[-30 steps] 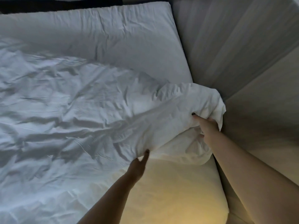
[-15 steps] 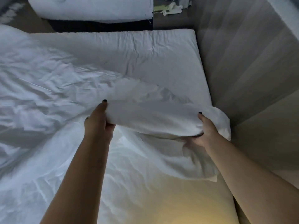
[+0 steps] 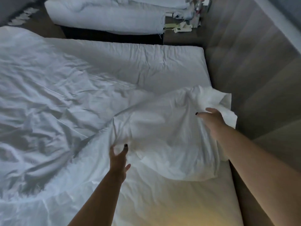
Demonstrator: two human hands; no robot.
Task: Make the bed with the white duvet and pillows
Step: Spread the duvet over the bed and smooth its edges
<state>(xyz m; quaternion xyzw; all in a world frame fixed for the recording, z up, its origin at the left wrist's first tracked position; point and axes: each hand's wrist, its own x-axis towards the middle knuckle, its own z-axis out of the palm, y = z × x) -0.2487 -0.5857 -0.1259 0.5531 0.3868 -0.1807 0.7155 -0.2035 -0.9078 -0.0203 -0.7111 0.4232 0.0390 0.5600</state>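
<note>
A crumpled white duvet (image 3: 68, 111) covers the left and middle of the mattress (image 3: 146, 62), which has a white sheet. The duvet's near corner (image 3: 171, 136) lies bunched by the bed's right edge, a flap hanging over the side. My left hand (image 3: 118, 159) hovers at the lower fold of that bunch with fingers spread, holding nothing. Fingers straight, my right hand (image 3: 211, 119) lies over the corner's outer flap without gripping it. No pillow shows on this bed.
A wood-panelled wall (image 3: 254, 66) runs along the bed's right side. Beyond a dark gap stands a second bed (image 3: 105, 18) with rumpled white bedding. A bedside table (image 3: 182, 36) with clutter sits between the beds at the top.
Both hands held the lifted duvet edge half a second ago; now they have let go and opened, and the corner has dropped in a bunch near the bed's right edge.
</note>
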